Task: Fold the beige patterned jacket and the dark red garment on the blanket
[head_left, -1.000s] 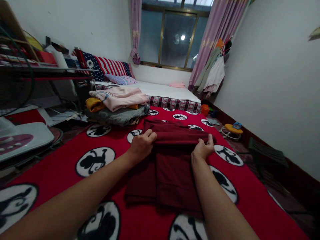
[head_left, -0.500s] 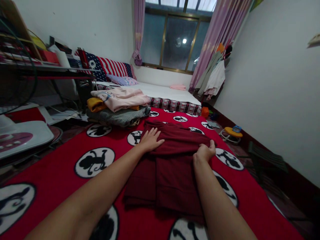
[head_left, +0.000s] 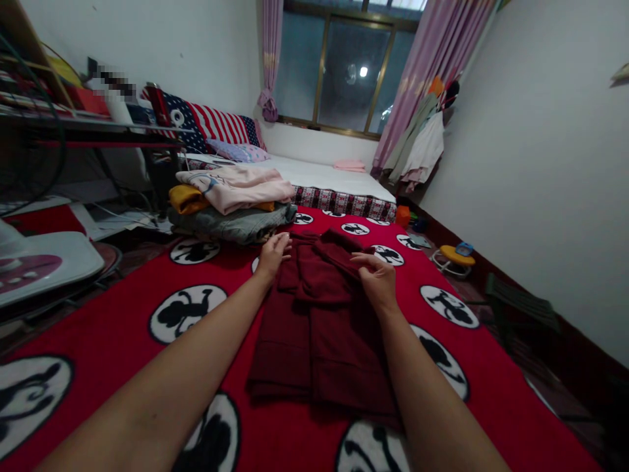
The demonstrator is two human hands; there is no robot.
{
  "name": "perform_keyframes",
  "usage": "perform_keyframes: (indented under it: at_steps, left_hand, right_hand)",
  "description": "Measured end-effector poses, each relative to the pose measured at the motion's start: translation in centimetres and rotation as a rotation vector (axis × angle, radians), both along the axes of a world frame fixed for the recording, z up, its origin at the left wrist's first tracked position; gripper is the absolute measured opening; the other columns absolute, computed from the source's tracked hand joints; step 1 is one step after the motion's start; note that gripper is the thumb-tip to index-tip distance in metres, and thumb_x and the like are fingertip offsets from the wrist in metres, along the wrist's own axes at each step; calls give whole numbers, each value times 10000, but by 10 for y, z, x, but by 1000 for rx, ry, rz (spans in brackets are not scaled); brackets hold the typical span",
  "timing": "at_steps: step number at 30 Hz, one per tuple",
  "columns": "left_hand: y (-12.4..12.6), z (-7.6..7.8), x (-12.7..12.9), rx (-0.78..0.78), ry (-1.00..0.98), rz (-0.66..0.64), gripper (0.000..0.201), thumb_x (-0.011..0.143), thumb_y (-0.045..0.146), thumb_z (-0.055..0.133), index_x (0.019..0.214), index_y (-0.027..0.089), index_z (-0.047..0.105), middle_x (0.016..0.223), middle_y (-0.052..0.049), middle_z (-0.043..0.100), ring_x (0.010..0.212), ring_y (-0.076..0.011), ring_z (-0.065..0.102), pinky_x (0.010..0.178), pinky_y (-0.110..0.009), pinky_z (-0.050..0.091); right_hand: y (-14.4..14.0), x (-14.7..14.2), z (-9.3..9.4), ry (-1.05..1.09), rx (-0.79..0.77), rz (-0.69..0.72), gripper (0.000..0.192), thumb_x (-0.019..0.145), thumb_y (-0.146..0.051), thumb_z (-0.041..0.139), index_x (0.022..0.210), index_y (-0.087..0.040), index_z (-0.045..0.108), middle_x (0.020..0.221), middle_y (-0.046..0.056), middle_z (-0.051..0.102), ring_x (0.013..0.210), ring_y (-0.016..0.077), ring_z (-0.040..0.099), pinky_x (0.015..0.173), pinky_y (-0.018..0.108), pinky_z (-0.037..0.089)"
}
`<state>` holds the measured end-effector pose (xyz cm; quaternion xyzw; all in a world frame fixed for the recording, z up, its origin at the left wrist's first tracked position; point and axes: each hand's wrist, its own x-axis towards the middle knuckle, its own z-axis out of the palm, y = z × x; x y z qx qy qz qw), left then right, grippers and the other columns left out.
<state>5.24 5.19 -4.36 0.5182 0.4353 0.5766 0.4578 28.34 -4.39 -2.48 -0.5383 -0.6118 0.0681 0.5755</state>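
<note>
A maroon garment [head_left: 344, 354] lies partly folded on a red blanket [head_left: 122, 367] with black figures in white circles. Its lower part is spread flat, while the upper part is bunched and turned inward. My right hand [head_left: 379, 280] pinches the right side of the upper cloth, thumb and fingers closed on it. At the upper left edge, my left hand [head_left: 273, 257] rests beside the cloth, its fingers stretched out and holding nothing. Just beyond it stands a pile of clothes, with a pale pink top [head_left: 246, 185] over mustard cloth [head_left: 187, 199] and grey-green cloth [head_left: 221, 223].
Behind the blanket is a bed [head_left: 314, 172] with a white cover under a window. A cluttered desk [head_left: 113, 124] and a white chair seat [head_left: 49, 269] stand left. On the right are a yellow stool [head_left: 457, 255], a dark folding stool [head_left: 521, 301] and hanging clothes [head_left: 425, 151].
My right hand has moved left, bringing the garment's right upper part inward over the middle. My left hand has lifted off the cloth and shifted left to its edge.
</note>
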Motion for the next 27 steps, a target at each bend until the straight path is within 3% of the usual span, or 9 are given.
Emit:
perform_keyframes:
  at_steps: [3,6,8,11,13,16,18,21,27]
  left_hand:
    - [-5,0,8,159,188,-15,417,782,319,610,1158,140,612,1069,-115,696,960,-208,663,822,-321,539]
    - [-18,4,19,333,429,-69,283,783,280,609,1025,160,694,1019,-86,723,936,-204,667,889,-330,509]
    - [-28,8,24,422,629,-104,205,797,290,604,920,193,736,977,-57,737,932,-207,662,901,-333,494]
    - [-38,11,28,485,839,-161,160,778,272,624,858,224,754,939,-31,745,924,-211,660,882,-328,488]
    - [-39,11,29,459,840,-161,168,793,278,611,871,219,749,949,-40,744,915,-213,667,863,-327,490]
    - [-33,9,30,355,645,-96,277,857,375,567,1009,186,702,946,-75,735,884,-214,677,837,-328,501]
    - [-28,9,31,255,429,-95,424,886,453,523,1171,151,614,960,-97,720,837,-205,684,774,-316,524]
    - [-24,10,35,130,225,-166,550,888,495,514,1289,119,510,1020,-127,695,791,-198,688,705,-302,541]
    - [-26,5,46,161,439,-198,745,733,302,742,1404,180,442,1158,-140,661,820,-188,663,784,-329,529]
  right_hand:
    - [2,2,-5,-244,-94,-36,325,692,-169,596,984,-226,725,1078,49,701,1023,220,635,934,373,484]
    - [5,-1,-13,-404,-210,-94,473,696,-272,704,1165,-227,663,1133,89,654,1049,255,601,915,391,479]
    - [8,0,-19,-403,-249,-129,388,748,-272,667,1132,-219,683,1090,100,659,1033,255,602,904,384,476]
    - [12,4,-20,-270,-224,-108,230,784,-199,559,932,-201,735,991,87,688,950,228,627,881,365,479]
    - [12,6,-15,-54,-112,-43,238,782,-206,533,913,-192,732,986,70,710,947,212,636,909,362,475]
    - [7,6,0,274,44,165,305,800,-269,536,1036,-202,716,1106,47,716,1062,200,626,986,362,448]
    - [2,3,8,367,30,307,320,805,-283,542,1063,-212,718,1151,39,709,1100,201,621,1003,364,443]
    - [-4,-2,14,373,-40,392,290,800,-290,559,1008,-212,744,1075,35,737,1056,211,647,986,368,458]
    - [-6,-7,11,416,-65,480,274,791,-288,573,985,-228,758,1023,25,752,1008,218,672,954,359,486]
